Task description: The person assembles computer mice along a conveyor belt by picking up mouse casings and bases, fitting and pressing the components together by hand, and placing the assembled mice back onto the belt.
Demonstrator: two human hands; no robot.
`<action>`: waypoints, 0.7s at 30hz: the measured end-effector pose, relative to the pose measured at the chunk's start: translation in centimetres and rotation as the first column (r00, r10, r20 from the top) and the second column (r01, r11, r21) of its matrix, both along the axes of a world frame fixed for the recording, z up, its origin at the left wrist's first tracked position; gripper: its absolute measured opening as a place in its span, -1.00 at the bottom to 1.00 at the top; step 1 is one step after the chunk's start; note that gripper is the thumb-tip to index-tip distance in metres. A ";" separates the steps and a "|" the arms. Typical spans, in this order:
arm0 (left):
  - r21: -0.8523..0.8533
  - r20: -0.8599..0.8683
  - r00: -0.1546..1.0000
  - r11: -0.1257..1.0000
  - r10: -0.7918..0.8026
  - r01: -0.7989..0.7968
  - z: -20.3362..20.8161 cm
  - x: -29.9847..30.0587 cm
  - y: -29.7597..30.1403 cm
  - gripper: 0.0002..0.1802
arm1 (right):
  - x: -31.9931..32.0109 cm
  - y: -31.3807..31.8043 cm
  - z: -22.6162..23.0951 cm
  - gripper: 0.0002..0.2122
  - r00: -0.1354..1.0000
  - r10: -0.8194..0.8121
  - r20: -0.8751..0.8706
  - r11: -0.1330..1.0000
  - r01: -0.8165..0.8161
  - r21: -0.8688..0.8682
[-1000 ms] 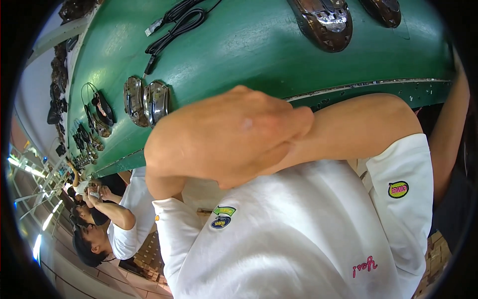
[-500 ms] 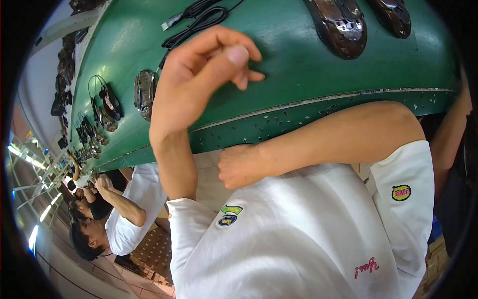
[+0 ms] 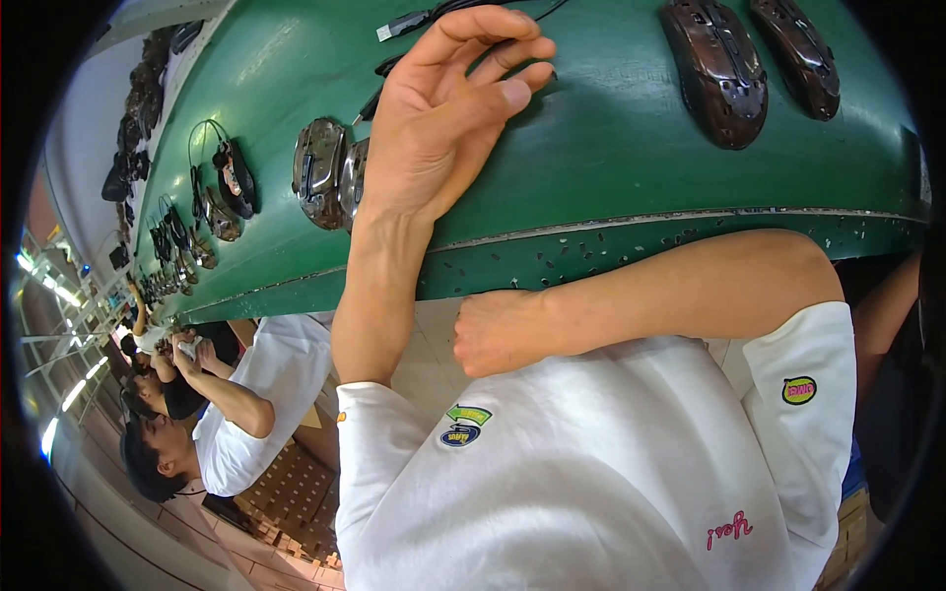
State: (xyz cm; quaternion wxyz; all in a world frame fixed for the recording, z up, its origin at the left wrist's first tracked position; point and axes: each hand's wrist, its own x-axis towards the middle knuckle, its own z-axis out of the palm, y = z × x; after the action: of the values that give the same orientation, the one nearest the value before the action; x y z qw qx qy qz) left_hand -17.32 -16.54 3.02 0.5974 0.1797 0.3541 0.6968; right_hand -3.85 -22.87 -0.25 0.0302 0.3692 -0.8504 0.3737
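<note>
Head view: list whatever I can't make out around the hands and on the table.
All in the head view:
Black cable: partly hidden behind the left hand, and cut off by the top edge.
Half-covered shiny shell: its right side is behind the left wrist.
Right hand: its palm is turned away, hiding whether it holds anything.
Larger brown shell: far end cut off by the top edge.
Distant devices at left: too small for detail.
</note>
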 end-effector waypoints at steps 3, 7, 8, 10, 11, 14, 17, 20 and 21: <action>0.036 -0.044 0.994 0.995 -0.096 0.097 -1.3 -1.1 0.3 -0.43 | -0.2 0.0 0.1 -0.88 1.000 0.008 0.023 1.000 -0.008 0.014; 0.065 -0.095 0.979 0.980 -0.181 0.188 -1.8 -2.1 0.0 -0.39 | -0.4 -0.3 -0.1 -0.89 0.999 0.015 0.041 1.000 -0.015 0.023; 0.063 -0.096 0.980 0.981 -0.175 0.181 -1.8 -2.3 -0.1 -0.39 | -0.5 -0.4 -0.2 -0.89 0.999 0.013 0.039 1.000 -0.014 0.019; 0.062 -0.098 0.982 0.984 -0.163 0.170 -1.8 -2.5 -0.3 -0.39 | -0.6 -0.6 -0.5 -0.90 0.999 0.008 0.035 1.000 -0.008 0.013; 0.059 -0.097 0.983 0.985 -0.156 0.163 -1.8 -2.6 -0.4 -0.39 | -0.7 -0.7 -0.6 -0.90 0.999 0.011 0.036 1.000 -0.011 0.012; 0.053 -0.094 0.986 0.988 -0.140 0.145 -1.7 -2.7 -0.7 -0.39 | -0.7 -1.1 -0.7 -0.88 0.999 -0.024 0.026 1.000 0.024 0.011; 0.046 -0.092 0.988 0.991 -0.123 0.128 -1.5 -2.8 -1.0 -0.38 | -0.8 -1.1 -0.6 -0.88 0.999 -0.033 0.023 0.999 0.032 0.009; 0.039 -0.091 0.990 0.993 -0.106 0.110 -1.3 -2.7 -1.2 -0.38 | -0.9 -1.0 -0.4 -0.88 0.999 -0.028 0.023 1.000 0.028 0.008; 0.038 -0.091 0.991 0.994 -0.103 0.107 -1.2 -2.7 -1.2 -0.38 | -1.0 -1.0 -0.4 -0.88 0.999 -0.029 0.023 1.000 0.029 0.008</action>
State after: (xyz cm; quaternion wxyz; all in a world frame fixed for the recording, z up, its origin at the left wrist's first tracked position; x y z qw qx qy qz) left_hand -20.05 -17.69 1.83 0.6129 0.2415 0.3552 0.6632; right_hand -4.81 -23.86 -0.64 0.0243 0.3526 -0.8574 0.3740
